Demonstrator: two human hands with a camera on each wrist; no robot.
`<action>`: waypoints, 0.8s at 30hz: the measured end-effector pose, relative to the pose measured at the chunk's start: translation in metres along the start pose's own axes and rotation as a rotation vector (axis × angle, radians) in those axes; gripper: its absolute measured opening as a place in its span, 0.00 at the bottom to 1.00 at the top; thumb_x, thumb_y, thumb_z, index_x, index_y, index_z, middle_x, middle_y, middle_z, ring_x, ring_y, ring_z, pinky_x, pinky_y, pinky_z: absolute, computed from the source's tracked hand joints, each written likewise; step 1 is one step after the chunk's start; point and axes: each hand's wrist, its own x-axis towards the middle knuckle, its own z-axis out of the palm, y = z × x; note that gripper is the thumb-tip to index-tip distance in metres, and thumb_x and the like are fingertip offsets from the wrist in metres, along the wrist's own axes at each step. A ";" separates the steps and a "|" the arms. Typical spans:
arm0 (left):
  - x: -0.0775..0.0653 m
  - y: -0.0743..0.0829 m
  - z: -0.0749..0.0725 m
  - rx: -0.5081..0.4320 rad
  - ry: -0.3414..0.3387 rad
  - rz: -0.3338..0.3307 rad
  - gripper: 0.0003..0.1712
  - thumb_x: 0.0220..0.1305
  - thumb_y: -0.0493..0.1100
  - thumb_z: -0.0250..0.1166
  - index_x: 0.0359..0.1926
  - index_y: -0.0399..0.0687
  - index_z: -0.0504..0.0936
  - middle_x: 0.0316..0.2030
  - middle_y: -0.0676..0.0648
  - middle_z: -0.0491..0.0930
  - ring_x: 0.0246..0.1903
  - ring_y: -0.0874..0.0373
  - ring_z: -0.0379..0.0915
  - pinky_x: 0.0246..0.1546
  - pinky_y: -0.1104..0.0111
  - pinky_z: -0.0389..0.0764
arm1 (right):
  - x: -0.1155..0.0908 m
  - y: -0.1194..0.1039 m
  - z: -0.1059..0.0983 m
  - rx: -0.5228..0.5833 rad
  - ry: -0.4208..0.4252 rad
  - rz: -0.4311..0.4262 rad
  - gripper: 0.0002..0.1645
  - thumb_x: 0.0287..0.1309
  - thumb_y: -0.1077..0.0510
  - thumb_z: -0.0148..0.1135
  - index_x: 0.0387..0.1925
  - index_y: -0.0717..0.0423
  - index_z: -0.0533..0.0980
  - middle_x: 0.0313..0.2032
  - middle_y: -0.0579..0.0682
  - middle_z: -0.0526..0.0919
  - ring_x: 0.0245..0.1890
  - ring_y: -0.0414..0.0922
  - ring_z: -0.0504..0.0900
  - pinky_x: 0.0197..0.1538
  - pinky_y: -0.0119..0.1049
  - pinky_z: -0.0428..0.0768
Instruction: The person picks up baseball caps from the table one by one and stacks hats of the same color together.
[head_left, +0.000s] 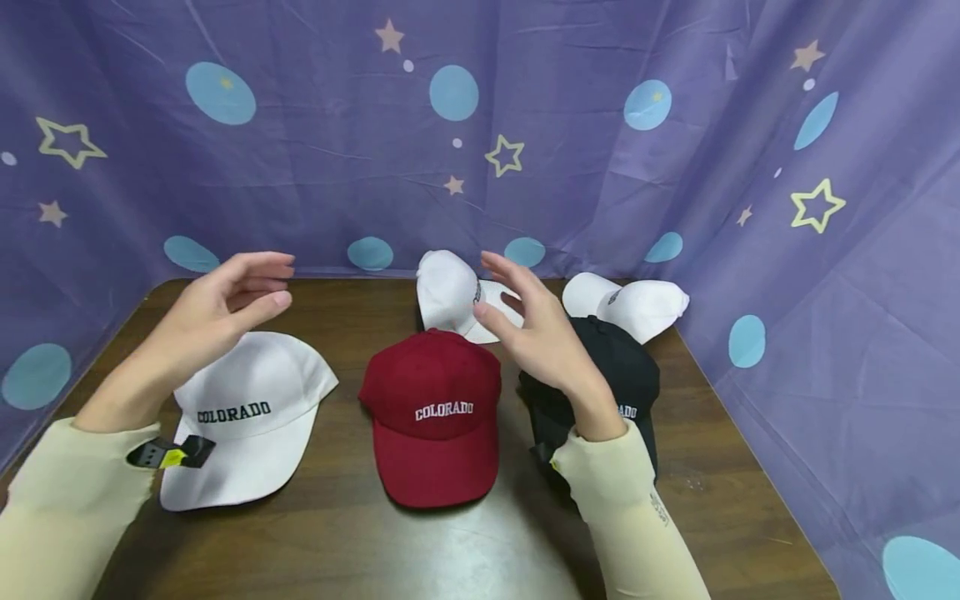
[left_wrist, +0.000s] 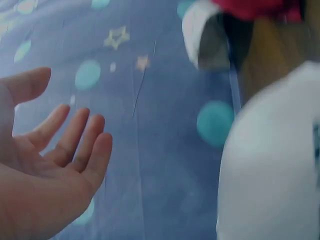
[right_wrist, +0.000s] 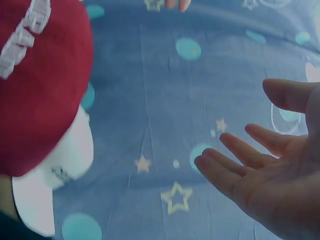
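Note:
Three caps marked COLORADO stand in a front row: a white cap (head_left: 247, 417) at left, a red cap (head_left: 437, 417) in the middle and a black cap (head_left: 622, 358) at right. My left hand (head_left: 217, 312) is raised above the white cap, fingers relaxed and holding nothing. Above and left of the black cap, my right hand (head_left: 536, 333) is lifted too, its fingers loosely extended and nothing in them; that forearm hides part of the black cap. Both palms face inward. The wrist views show the left hand (left_wrist: 60, 160) and right hand (right_wrist: 270, 165) bare of any object.
Behind the row, a white cap (head_left: 450, 292) lies back centre, partly behind the right fingers, and another white cap (head_left: 637, 304) lies at back right. All rest on a brown wooden table (head_left: 345, 533). A purple curtain (head_left: 315, 167) with stars and dots encloses the back and sides.

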 end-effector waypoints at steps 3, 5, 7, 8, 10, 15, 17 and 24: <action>0.008 0.006 0.020 -0.023 -0.029 -0.006 0.28 0.67 0.49 0.62 0.66 0.61 0.65 0.56 0.52 0.71 0.52 0.59 0.70 0.48 0.80 0.70 | -0.005 0.017 -0.008 -0.070 0.046 0.004 0.32 0.65 0.58 0.58 0.68 0.53 0.60 0.64 0.48 0.65 0.63 0.42 0.64 0.63 0.46 0.66; 0.015 0.007 0.034 -0.044 -0.054 -0.034 0.28 0.66 0.52 0.62 0.65 0.63 0.65 0.56 0.53 0.72 0.53 0.59 0.69 0.50 0.75 0.71 | -0.007 0.034 -0.011 -0.113 0.081 0.001 0.33 0.65 0.54 0.58 0.69 0.46 0.60 0.64 0.42 0.66 0.62 0.39 0.64 0.62 0.44 0.67; 0.021 0.006 0.046 -0.081 -0.079 -0.082 0.29 0.65 0.55 0.62 0.65 0.63 0.65 0.56 0.54 0.71 0.53 0.59 0.69 0.52 0.68 0.71 | -0.009 0.049 -0.013 -0.150 0.115 -0.003 0.33 0.65 0.50 0.59 0.68 0.41 0.61 0.63 0.37 0.66 0.61 0.37 0.65 0.60 0.42 0.69; 0.024 0.005 0.052 -0.106 -0.089 -0.109 0.30 0.65 0.56 0.62 0.65 0.63 0.65 0.56 0.54 0.71 0.53 0.59 0.69 0.53 0.65 0.71 | -0.009 0.057 -0.013 -0.167 0.126 -0.007 0.33 0.64 0.48 0.59 0.68 0.38 0.60 0.62 0.35 0.66 0.59 0.36 0.66 0.59 0.41 0.70; 0.031 0.002 0.064 -0.160 -0.109 -0.157 0.31 0.64 0.57 0.63 0.65 0.60 0.65 0.56 0.52 0.71 0.54 0.58 0.69 0.55 0.58 0.70 | -0.011 0.061 -0.014 -0.194 0.135 0.000 0.33 0.64 0.48 0.58 0.68 0.37 0.60 0.62 0.35 0.65 0.57 0.36 0.66 0.57 0.41 0.71; 0.049 -0.009 0.090 -0.290 -0.145 -0.233 0.31 0.65 0.54 0.63 0.65 0.53 0.65 0.57 0.45 0.70 0.55 0.53 0.68 0.57 0.56 0.67 | -0.012 0.071 -0.014 -0.259 0.125 0.018 0.34 0.64 0.47 0.58 0.69 0.39 0.59 0.63 0.39 0.65 0.61 0.36 0.63 0.60 0.45 0.68; 0.056 -0.013 0.099 -0.339 -0.170 -0.262 0.31 0.66 0.52 0.62 0.65 0.49 0.64 0.58 0.43 0.69 0.56 0.51 0.67 0.59 0.56 0.67 | -0.012 0.075 -0.014 -0.280 0.115 0.031 0.34 0.64 0.47 0.58 0.69 0.40 0.59 0.64 0.41 0.65 0.63 0.37 0.61 0.62 0.46 0.66; 0.085 -0.028 0.126 -0.474 -0.277 -0.399 0.33 0.68 0.46 0.59 0.66 0.36 0.58 0.61 0.38 0.64 0.60 0.45 0.62 0.63 0.54 0.61 | -0.013 0.085 -0.017 -0.298 0.081 0.055 0.35 0.64 0.47 0.58 0.70 0.44 0.59 0.65 0.45 0.64 0.64 0.40 0.60 0.63 0.48 0.64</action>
